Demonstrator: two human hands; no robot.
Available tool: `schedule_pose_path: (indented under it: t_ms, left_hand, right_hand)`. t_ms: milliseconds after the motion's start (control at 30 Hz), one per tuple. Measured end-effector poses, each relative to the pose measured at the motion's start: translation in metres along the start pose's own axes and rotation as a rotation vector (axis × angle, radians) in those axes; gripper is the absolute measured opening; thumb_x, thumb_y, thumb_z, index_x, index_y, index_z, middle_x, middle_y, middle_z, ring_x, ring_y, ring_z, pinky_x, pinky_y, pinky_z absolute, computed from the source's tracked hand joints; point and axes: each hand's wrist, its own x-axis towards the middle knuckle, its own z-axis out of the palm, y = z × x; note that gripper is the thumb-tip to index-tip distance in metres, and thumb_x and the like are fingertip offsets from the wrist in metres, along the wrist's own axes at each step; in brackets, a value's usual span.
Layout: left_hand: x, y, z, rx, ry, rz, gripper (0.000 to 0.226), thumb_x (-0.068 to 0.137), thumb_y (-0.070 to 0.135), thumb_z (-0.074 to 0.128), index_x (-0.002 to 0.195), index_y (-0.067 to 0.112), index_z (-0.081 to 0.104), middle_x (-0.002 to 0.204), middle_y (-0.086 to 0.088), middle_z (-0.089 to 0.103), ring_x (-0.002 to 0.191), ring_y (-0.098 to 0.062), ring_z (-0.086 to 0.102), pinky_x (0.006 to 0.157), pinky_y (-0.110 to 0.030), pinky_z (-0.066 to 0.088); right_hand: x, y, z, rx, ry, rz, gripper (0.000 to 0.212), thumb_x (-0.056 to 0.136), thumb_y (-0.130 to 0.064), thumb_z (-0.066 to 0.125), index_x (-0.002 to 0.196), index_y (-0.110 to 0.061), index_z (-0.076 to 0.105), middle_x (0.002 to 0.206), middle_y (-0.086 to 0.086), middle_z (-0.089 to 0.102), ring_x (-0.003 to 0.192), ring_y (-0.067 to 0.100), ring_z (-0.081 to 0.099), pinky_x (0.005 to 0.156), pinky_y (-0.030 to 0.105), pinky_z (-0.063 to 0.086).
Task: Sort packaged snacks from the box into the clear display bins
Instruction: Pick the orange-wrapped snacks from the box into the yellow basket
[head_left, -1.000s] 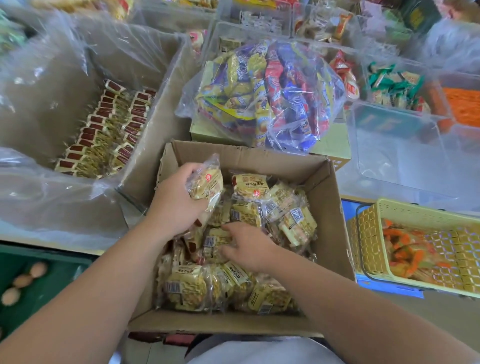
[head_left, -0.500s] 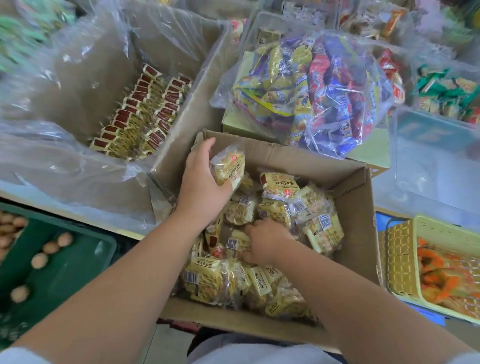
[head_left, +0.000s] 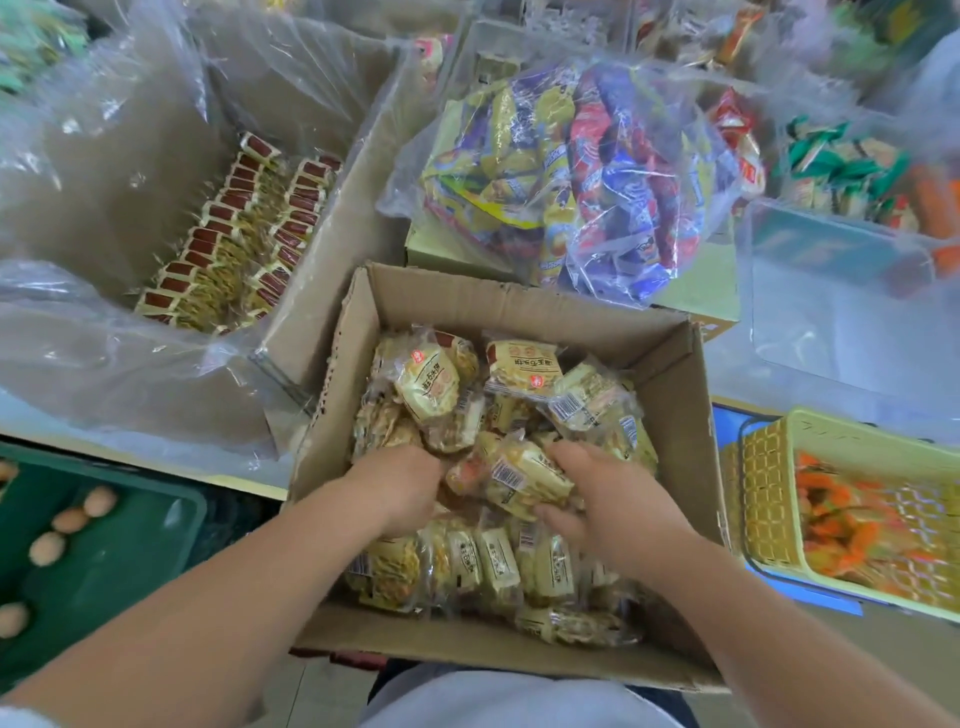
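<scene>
While both hands are down in the box (head_left: 519, 299), I look at one snack packet (head_left: 524, 480) that sits on top of the pile of packets (head_left: 483, 566), right in the middle. It lies between the two hands. Its long side runs across, from the left hand (head_left: 400, 488) over to the right hand (head_left: 613, 504), and it tips down a little toward the right. The right hand is the one that has it. The thumb is under the near edge and the fingers (head_left: 574, 456) bend over the far edge, so this hand holds the packet. The left hand touches the pile just beside the packet's other end. Its fingertips go down among the wrappers where I cannot see them, so I cannot tell if it holds anything.

The clear bin (head_left: 831, 322) is up and to the right, past the right wall of the box. That is the right hand's side, well apart from the left hand. So I think the right hand should lift the packet over that wall and carry it there. The wrapper looks thin and shiny, so a loose hold may let it slip.
</scene>
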Motion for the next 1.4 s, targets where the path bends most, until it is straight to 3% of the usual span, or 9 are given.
schedule_pose_path:
  t_ms: [133,267,467,600,833,933,1167,1267,1400]
  left_hand:
    - [0.015,0.008,-0.002,0.203,-0.062,0.021,0.017,0.095,0.006,0.049,0.092,0.012,0.064,0.090,-0.002,0.063,0.078,-0.020,0.061,0.069,-0.033,0.054]
    - [0.029,0.017,-0.002,0.454,-0.095,0.082,0.028,0.096,0.004,0.054,0.070,0.014,0.053,0.072,0.001,0.053,0.062,-0.014,0.050,0.063,-0.032,0.050]
    - [0.051,0.015,0.006,0.565,-0.163,0.162,0.016,0.095,0.004,0.061,0.083,0.014,0.061,0.084,-0.001,0.059,0.080,-0.019,0.061,0.080,-0.037,0.058]
    - [0.059,0.013,0.008,0.479,-0.234,0.180,0.030,0.095,0.003,0.058,0.124,0.010,0.060,0.083,0.003,0.058,0.067,-0.011,0.053,0.058,-0.025,0.043]
    - [0.065,0.019,0.011,0.584,-0.363,0.101,0.014,0.094,0.007,0.061,0.104,0.011,0.069,0.080,0.003,0.057,0.069,-0.013,0.055,0.063,-0.028,0.047]
    - [0.064,0.019,0.007,0.565,-0.381,0.103,0.021,0.095,0.005,0.058,0.113,0.009,0.069,0.081,0.003,0.055,0.074,-0.016,0.056,0.070,-0.030,0.049]
    - [0.063,0.016,-0.013,0.248,-0.215,0.083,0.027,0.103,0.026,0.058,0.127,0.014,0.058,0.101,0.002,0.065,0.086,-0.016,0.066,0.073,-0.032,0.060]
    - [0.070,0.020,-0.013,-0.098,-0.124,0.024,0.033,0.106,0.031,0.053,0.132,0.012,0.058,0.105,0.001,0.066,0.090,-0.015,0.064,0.071,-0.028,0.053]
    - [0.076,0.036,-0.002,-0.507,-0.068,-0.099,0.062,0.105,0.028,0.055,0.160,0.016,0.031,0.161,-0.010,0.040,0.140,-0.031,0.047,0.108,-0.039,0.043]
  right_hand:
    - [-0.021,0.016,-0.025,0.087,0.177,0.102,0.046,0.086,-0.050,0.071,0.119,-0.039,0.041,0.093,-0.016,0.058,0.071,0.004,0.057,0.057,0.024,0.048]
    - [-0.035,0.029,-0.036,-0.051,0.111,0.222,0.055,0.089,-0.051,0.068,0.133,-0.039,0.036,0.114,-0.005,0.064,0.088,0.021,0.067,0.067,0.037,0.056]
    - [-0.031,0.022,-0.014,-0.152,0.167,0.264,0.056,0.090,-0.044,0.067,0.135,-0.038,0.035,0.117,-0.003,0.057,0.100,0.026,0.064,0.068,0.036,0.049]
    - [-0.027,0.023,0.003,-0.192,0.238,0.271,0.052,0.089,-0.038,0.067,0.136,-0.032,0.044,0.124,0.002,0.055,0.109,0.028,0.057,0.087,0.042,0.052]
    - [-0.031,0.024,0.015,-0.138,0.306,0.228,0.055,0.088,-0.039,0.069,0.137,-0.034,0.046,0.134,0.002,0.052,0.121,0.028,0.052,0.096,0.045,0.051]
    - [-0.032,0.024,0.015,-0.118,0.311,0.214,0.056,0.087,-0.039,0.069,0.137,-0.034,0.046,0.134,0.001,0.052,0.121,0.027,0.052,0.097,0.046,0.050]
    - [-0.034,0.028,0.016,-0.031,0.315,0.195,0.052,0.093,-0.035,0.065,0.139,-0.037,0.041,0.140,0.000,0.047,0.122,0.026,0.054,0.094,0.044,0.051]
    - [-0.033,0.027,0.016,0.037,0.331,0.204,0.051,0.094,-0.034,0.063,0.138,-0.039,0.038,0.138,-0.003,0.046,0.120,0.024,0.054,0.087,0.044,0.054]
    - [-0.032,0.028,0.018,0.129,0.364,0.237,0.057,0.093,-0.027,0.065,0.141,-0.041,0.036,0.143,-0.005,0.040,0.125,0.023,0.052,0.086,0.041,0.056]
